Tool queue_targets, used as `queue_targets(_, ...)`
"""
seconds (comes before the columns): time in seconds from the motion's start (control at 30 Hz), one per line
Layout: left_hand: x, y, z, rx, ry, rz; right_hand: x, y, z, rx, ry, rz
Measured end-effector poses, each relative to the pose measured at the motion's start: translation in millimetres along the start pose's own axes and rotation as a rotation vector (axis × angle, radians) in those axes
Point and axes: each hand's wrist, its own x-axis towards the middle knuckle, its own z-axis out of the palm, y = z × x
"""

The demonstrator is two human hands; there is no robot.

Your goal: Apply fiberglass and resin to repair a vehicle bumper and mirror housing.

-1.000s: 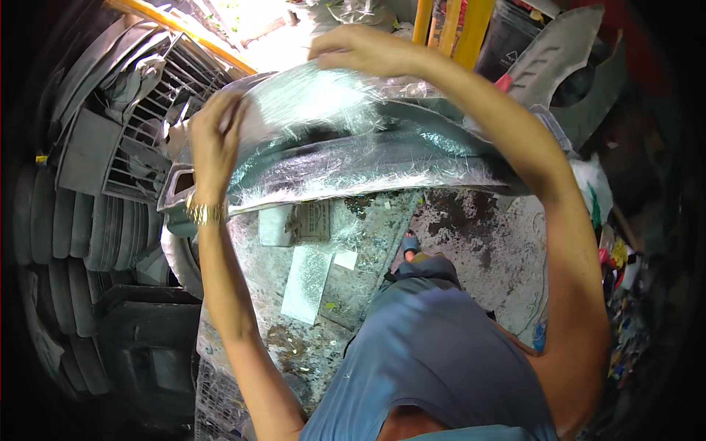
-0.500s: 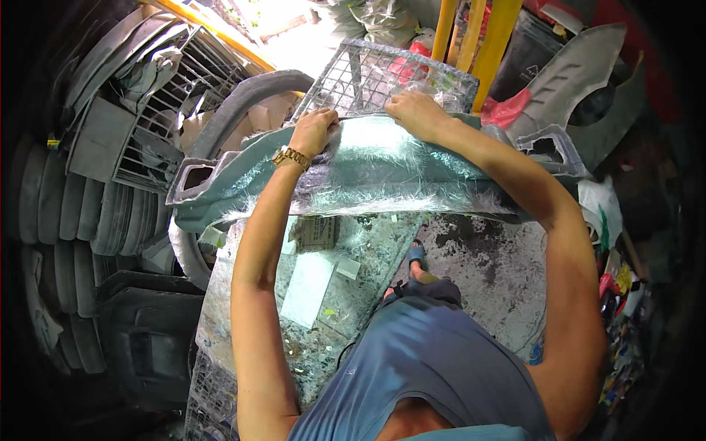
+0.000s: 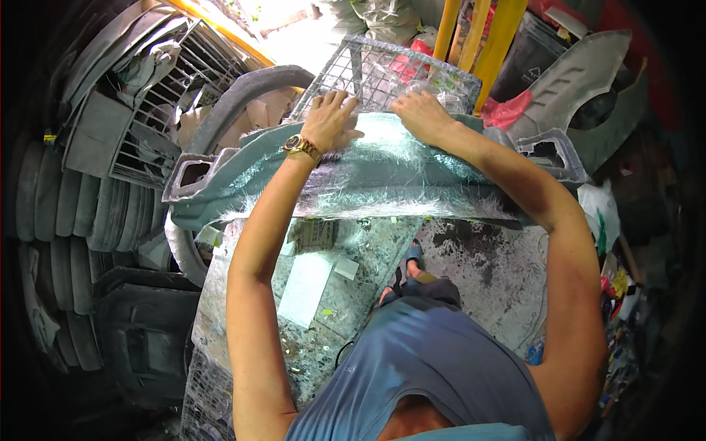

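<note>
One long grey-green panel (image 3: pixel 412 173), shaggy with white fibres (image 3: pixel 368 206) and with an opening at each end, stretches crosswise in front of the person's body. Around the panel are one wire grate (image 3: pixel 356 66) just beyond it, three yellow bars (image 3: pixel 502 48) beyond its right half, and two pale sheets (image 3: pixel 304 289) lower down on its near side. At the panel's far edge, the left hand (image 3: pixel 331 123) lies with fingers and thumb spread, and the right hand (image 3: pixel 424 116) touches with bent fingers, whether pinching I cannot tell.
</note>
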Motion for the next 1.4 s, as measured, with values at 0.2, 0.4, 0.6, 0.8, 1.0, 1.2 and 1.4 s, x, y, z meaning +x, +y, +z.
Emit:
queue_targets(0.2,3,2,17,-0.027,-0.129,-0.047,-10,-36,-23,0.28,0.042,-0.117)
queue_targets(0.4,-2,8,25,-0.004,-0.008,-0.006,-38,-32,-2,0.332,-0.332,-0.121)
queue_targets(0.6,-18,-18,15,0.23,0.0,-0.005,-26,-25,1,0.297,-0.446,-0.111)
queue_targets(0.8,-94,-7,-120,-0.094,0.429,-0.024,-26,-20,-78,0.491,-0.272,-0.231)
queue_targets(1.0,-342,55,-86,-0.187,0.724,-1.058,-89,-66,-201,0.814,-0.262,0.213)
queue_targets(1.2,-452,151,121,-0.367,-0.189,-1.253,-101,-200,-85,1.382,-0.679,0.094)
queue_targets(1.4,-439,140,155,-0.319,-0.136,-1.337,-112,-296,166,0.823,-0.525,0.122)
